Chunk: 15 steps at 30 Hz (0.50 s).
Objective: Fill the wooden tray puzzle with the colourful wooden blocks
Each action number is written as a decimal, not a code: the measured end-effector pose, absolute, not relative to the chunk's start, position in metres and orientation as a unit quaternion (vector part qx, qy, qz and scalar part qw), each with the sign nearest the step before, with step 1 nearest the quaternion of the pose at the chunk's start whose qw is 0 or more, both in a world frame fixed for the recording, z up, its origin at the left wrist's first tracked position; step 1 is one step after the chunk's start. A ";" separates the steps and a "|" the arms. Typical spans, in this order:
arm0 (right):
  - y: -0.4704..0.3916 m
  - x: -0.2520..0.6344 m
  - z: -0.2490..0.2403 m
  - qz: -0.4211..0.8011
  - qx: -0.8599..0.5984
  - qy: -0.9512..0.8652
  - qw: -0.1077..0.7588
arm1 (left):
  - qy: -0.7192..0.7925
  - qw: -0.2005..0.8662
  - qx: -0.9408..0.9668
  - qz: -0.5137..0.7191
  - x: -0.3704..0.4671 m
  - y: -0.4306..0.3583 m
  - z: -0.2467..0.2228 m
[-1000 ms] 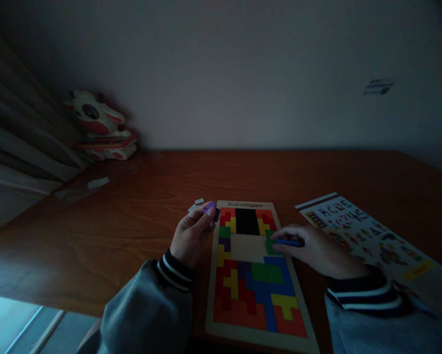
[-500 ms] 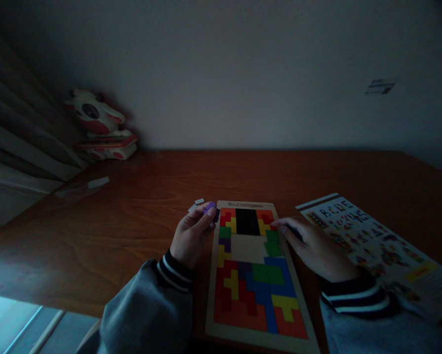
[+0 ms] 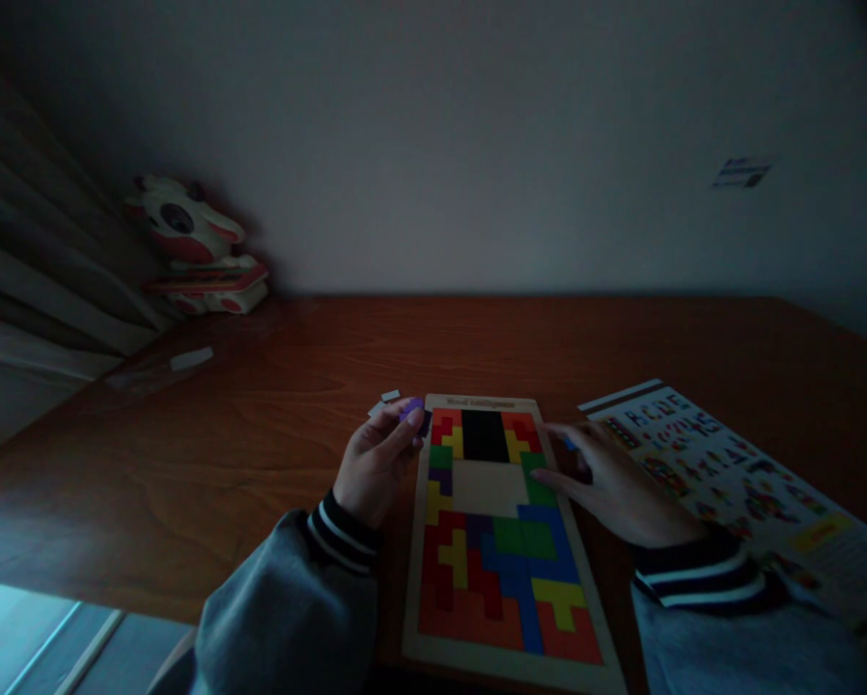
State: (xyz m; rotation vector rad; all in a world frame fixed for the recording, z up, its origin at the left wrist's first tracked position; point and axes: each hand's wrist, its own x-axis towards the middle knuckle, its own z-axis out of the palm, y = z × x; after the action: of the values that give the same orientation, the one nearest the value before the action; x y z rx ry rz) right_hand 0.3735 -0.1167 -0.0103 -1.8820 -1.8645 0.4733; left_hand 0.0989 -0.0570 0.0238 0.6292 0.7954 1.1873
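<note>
My left hand [image 3: 377,458] is closed, pinching a purple puzzle piece [image 3: 411,409] beside the upper left edge of the wooden puzzle board [image 3: 433,645]. Part of that piece hides behind the fingers. On the other side, my right hand [image 3: 607,478] reaches over the board's right rim with thumb and index finger spread apart. Its thumb tip touches or hovers over the green piece [image 3: 533,490]. A bit of blue [image 3: 570,442] shows under the right fingers; whether it is held I cannot tell. Red, yellow, green, blue and orange pieces fill much of the board, around a bare pale patch [image 3: 488,488] and a black area [image 3: 485,436].
A printed sheet with colourful figures [image 3: 738,473] lies right of the board. Small white pieces [image 3: 390,396] rest behind my left hand. A cow-shaped toy [image 3: 202,241] stands at the table's back left, near a curtain [image 3: 35,222] and a white strip [image 3: 191,359].
My right thumb and index finger have spread apart, the thumb sliding down toward the green piece. My left hand stays in place with the purple piece.
</note>
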 end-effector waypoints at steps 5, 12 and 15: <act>-0.115 0.376 -0.014 0.175 -0.676 -0.669 0.257 | 0.361 0.713 0.287 0.528 0.099 -0.057 0.023; -0.113 0.369 -0.011 0.150 -0.653 -0.677 0.305 | 0.361 0.711 0.312 0.516 0.102 -0.058 0.023; -0.111 0.367 -0.012 0.152 -0.656 -0.682 0.285 | 0.362 0.709 0.318 0.515 0.102 -0.059 0.023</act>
State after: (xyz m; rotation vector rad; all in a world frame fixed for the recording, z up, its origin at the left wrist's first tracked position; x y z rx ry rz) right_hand 0.3670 -0.1114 -0.0119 -1.7541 -1.8246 0.4057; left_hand 0.1016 -0.0591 0.0226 0.7051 0.8029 1.1429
